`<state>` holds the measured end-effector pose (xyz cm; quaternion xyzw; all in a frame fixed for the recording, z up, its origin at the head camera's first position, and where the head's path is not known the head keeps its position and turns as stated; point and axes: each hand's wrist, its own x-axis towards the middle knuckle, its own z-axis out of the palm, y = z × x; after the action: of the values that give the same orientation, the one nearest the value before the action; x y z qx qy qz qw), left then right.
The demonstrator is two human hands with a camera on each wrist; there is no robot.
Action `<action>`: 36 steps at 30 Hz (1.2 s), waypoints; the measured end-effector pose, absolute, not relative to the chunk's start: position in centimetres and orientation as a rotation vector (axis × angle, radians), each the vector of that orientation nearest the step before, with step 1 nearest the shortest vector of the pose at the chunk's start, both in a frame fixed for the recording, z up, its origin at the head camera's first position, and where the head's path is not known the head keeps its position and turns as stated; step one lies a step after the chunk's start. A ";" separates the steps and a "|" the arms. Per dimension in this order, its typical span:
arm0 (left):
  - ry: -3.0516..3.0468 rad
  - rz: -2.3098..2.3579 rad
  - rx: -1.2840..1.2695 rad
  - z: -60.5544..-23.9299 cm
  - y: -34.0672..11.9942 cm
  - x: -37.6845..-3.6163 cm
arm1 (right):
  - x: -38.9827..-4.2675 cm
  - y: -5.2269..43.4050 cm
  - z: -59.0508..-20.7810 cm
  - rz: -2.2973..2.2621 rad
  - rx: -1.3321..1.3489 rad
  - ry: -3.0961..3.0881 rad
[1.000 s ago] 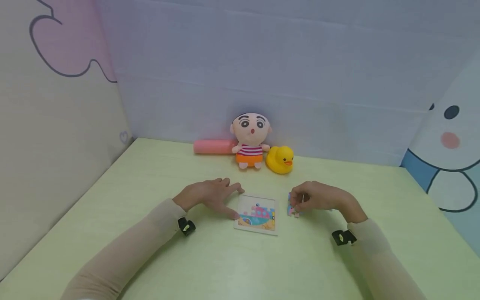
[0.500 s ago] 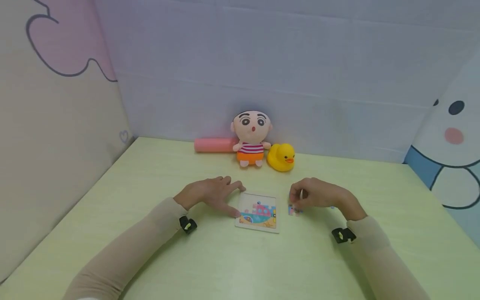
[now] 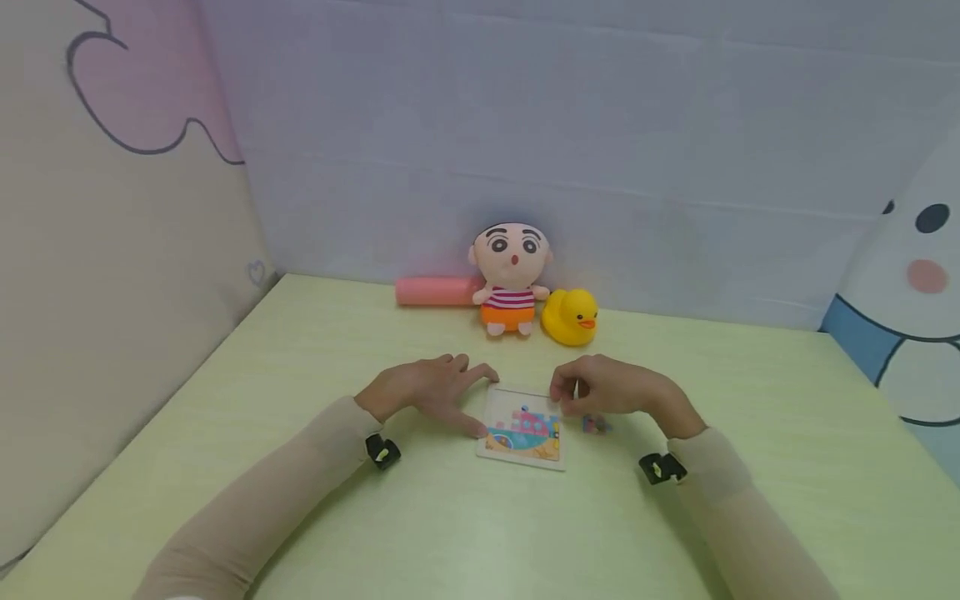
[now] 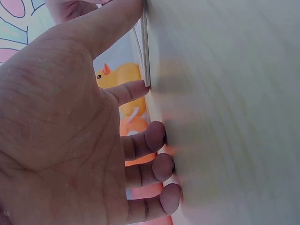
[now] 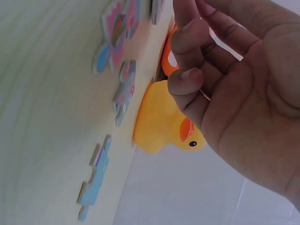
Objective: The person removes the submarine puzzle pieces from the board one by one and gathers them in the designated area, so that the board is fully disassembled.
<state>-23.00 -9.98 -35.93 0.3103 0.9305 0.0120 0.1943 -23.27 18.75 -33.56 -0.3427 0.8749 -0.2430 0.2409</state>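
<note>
A small square puzzle board (image 3: 523,427) with a pink boat picture lies flat on the pale green table (image 3: 465,533). My left hand (image 3: 448,392) rests spread on the table, thumb and forefinger touching the board's left edge (image 4: 145,47). My right hand (image 3: 576,392) hovers at the board's upper right corner with curled fingers (image 5: 187,79), pinching a thin puzzle piece that is mostly hidden. Loose puzzle pieces (image 3: 596,425) lie just right of the board; the right wrist view shows three of them (image 5: 124,91) on the table.
Against the back wall stand a plush doll (image 3: 512,279) in a striped shirt, a yellow rubber duck (image 3: 570,317) and a pink roll (image 3: 435,291). Padded walls close the table at the left, back and right.
My right hand has lifted off the pile of loose pieces and moved left to the board's upper right corner. The left hand has stayed on the board's edge.
</note>
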 end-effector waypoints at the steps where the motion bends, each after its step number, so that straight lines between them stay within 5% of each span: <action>1: 2.609 0.038 0.872 -36.0 -9.9 -23.0 | -23.2 18.5 -33.6 -0.659 -0.930 2.392; 36: 2.601 -0.012 0.850 -35.6 -9.6 -22.9 | -21.8 14.7 -34.6 -0.566 -0.841 2.336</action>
<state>-22.90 -9.61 -35.58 0.3044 0.9311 -0.0042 0.2010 -21.82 14.70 -34.60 -0.3158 0.8770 -0.2125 0.2931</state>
